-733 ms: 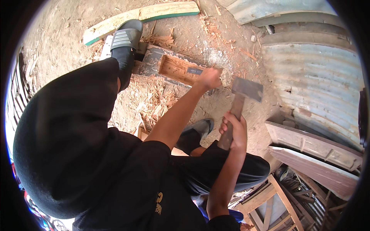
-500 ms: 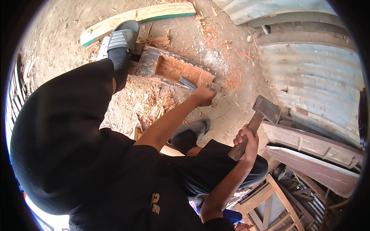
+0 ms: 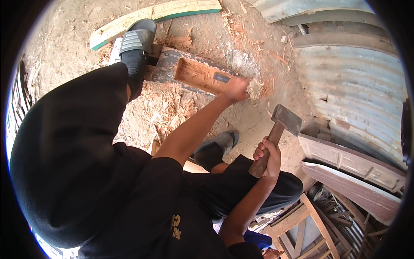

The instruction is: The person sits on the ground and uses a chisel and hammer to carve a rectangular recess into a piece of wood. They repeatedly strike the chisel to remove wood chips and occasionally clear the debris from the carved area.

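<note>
My left hand (image 3: 236, 90) is closed round the handle of a chisel (image 3: 221, 77). Its flat grey blade lies inside a long rectangular recess cut in a weathered wooden beam (image 3: 167, 64); most of the handle is hidden by my fingers. Fresh orange-brown wood shows within the recess. To the right, above my bent knee, my right hand (image 3: 270, 159) grips a hammer (image 3: 276, 134) by its wooden shaft, the heavy block-shaped head raised and apart from the chisel. My sandalled left foot (image 3: 137, 41) rests over the beam's left end.
Wood chips (image 3: 161, 110) litter the dirt floor beside the beam. A pale timber with a green edge (image 3: 172, 12) lies beyond. Corrugated metal sheets (image 3: 349, 82) stand at right, above leaning panels (image 3: 351, 162). A wooden frame (image 3: 308, 224) and part of another person (image 3: 258, 239) show at the bottom.
My left hand has moved slightly right and up, and the chisel blade has shifted with it along the recess. The hammer has come a little left and up.
</note>
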### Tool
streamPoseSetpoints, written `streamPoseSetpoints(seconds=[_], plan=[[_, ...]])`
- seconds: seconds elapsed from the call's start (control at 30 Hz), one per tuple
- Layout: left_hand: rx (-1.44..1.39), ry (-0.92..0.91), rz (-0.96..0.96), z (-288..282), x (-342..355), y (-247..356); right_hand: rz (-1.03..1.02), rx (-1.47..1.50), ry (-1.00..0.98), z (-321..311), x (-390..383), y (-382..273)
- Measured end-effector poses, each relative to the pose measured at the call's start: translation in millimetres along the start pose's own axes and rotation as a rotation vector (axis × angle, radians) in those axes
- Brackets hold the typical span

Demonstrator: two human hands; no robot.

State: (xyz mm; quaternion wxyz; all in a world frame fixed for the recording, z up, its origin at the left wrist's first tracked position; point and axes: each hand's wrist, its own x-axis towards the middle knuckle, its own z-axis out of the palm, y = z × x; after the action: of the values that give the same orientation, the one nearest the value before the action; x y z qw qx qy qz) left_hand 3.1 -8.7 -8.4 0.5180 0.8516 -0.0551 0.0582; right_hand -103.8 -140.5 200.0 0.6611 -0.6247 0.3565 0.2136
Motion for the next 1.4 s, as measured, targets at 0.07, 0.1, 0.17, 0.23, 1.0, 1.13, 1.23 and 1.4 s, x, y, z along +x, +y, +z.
streamPoseSetpoints(seconds=[0.07,0.1,0.17,0.23,1.0,1.13,1.23,1.4], plan=[[0.013,-0.021,0.014,0,3,2,-0.006,-0.002,-0.001,2,0,-2],[0.021,-0.045,-0.017,0,4,3,-0.011,-0.005,0.003,2,0,-2],[0.041,-0.088,-0.082,-2,6,6,-0.017,-0.006,0.014,3,1,-5],[0.042,-0.102,-0.056,-2,8,4,-0.02,0.002,0.031,3,1,-7],[0.013,-0.108,-0.054,-6,10,-1,-0.01,0.009,0.028,-1,1,-4],[0.005,-0.151,-0.095,-9,14,5,-0.105,-0.113,0.076,2,-11,-29],[0.008,-0.087,-0.058,-5,10,-1,-0.305,-0.195,0.272,2,-29,-77],[-0.027,-0.137,-0.14,-11,15,4,-0.711,0.039,0.527,29,-15,-123]])
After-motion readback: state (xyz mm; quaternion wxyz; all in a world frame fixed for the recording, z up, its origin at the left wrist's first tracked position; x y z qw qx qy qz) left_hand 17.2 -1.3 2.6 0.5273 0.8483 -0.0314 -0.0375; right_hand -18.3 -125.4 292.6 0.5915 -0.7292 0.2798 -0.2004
